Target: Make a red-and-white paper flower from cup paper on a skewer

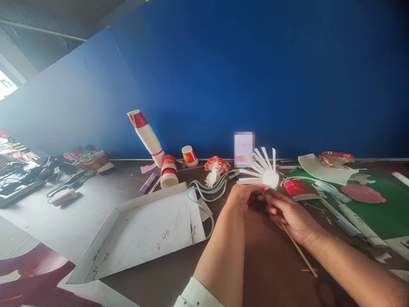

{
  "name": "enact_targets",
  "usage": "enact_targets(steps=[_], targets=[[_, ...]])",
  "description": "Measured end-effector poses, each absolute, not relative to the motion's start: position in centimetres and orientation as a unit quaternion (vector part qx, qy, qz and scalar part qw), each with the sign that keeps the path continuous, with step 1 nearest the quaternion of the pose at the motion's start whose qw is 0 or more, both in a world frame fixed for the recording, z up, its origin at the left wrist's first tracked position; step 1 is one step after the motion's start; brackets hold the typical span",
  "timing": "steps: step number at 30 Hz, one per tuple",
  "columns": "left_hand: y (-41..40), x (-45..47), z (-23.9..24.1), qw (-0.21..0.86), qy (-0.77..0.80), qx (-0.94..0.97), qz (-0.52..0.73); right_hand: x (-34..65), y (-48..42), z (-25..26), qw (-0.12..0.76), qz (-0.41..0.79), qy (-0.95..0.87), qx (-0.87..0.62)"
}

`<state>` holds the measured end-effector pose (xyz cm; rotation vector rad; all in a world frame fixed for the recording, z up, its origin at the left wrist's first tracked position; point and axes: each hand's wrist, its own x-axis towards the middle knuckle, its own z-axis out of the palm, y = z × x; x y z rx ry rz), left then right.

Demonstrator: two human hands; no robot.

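A white paper cup cut into strips [270,178] is held up above the table, its strips fanned out around the round base. My left hand [244,197] is closed on its lower left edge, fingers pinched near a small red spot. Just below the base, my right hand [289,213] is closed around a thin wooden stick [299,250], which slants down to the right from under the fingers. The fingertips of both hands nearly meet, and they partly hide where stick and cup come together.
A shallow white cardboard box [153,234] lies left of my arms. Behind it are stacked paper cups [148,138], a purple glue stick [148,182], a red-and-white paper flower [217,166] and a pale cable [213,199]. Red cup scraps [300,189] and markers lie on green paper [396,219].
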<state>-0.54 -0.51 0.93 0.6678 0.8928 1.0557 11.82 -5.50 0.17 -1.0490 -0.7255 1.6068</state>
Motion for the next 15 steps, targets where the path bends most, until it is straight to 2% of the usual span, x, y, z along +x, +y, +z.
enact_targets(steps=[15], targets=[[-0.76, -0.07, 1.37, 0.724, 0.413, 0.275, 0.480, 11.80, -5.55, 0.05, 0.520, 0.670, -0.321, -0.422]])
